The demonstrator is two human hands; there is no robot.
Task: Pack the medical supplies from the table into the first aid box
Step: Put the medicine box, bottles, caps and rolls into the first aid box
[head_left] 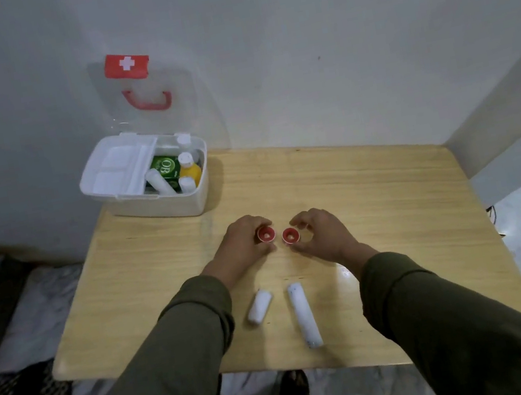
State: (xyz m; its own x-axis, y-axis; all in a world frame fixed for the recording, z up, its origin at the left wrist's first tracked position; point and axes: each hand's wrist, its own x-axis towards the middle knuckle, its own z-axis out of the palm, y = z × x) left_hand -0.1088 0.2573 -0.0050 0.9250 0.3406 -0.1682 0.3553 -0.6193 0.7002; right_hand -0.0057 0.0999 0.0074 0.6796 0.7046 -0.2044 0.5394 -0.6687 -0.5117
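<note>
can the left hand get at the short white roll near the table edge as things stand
Probably not right away: the left hand is gripping a small red roll. The short white roll lies bare beside that forearm, nothing over it, so once freed, yes.

The box (162,200) stood open at the worktop's far left corner, part filled. 2 red rolls (265,234) stood mid-worktop; 2 white rolls (259,306) lay nearer.
</note>
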